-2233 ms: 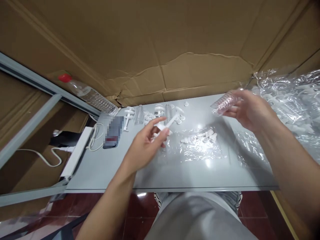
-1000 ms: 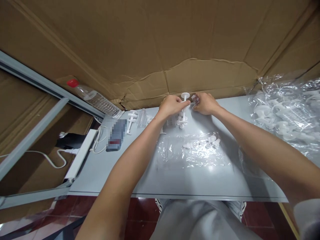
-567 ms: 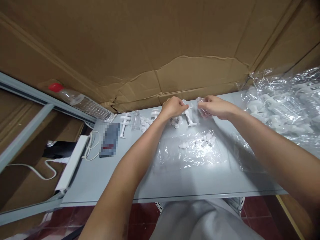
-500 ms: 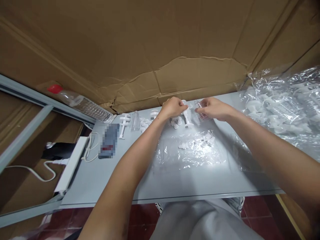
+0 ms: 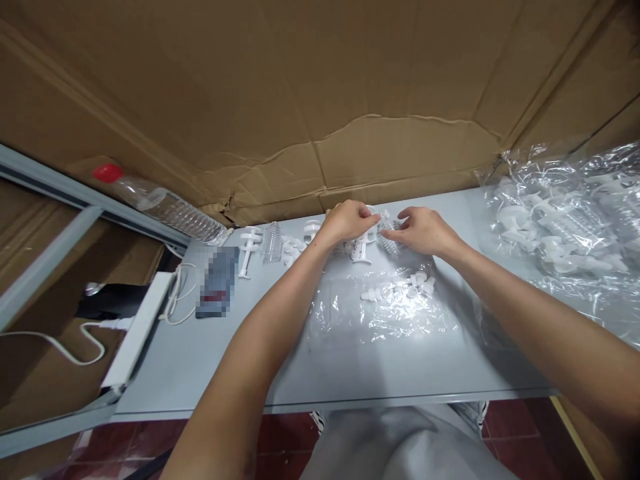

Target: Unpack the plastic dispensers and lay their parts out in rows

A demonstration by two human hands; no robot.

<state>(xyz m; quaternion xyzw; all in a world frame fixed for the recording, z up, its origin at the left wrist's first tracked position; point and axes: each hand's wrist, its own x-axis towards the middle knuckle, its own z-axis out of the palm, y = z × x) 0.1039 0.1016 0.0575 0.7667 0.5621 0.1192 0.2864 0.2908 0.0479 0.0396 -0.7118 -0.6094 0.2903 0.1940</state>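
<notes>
Your left hand and right hand meet at the far edge of the grey surface. The left fingers pinch the white plastic plunger part, whose flat base rests on the surface. The right fingers close around the small clear ribbed plastic bottle, lying just beside the plunger. Loose white plastic caps sit on a clear plastic sheet near you. A clear bag of white parts lies to your right.
</notes>
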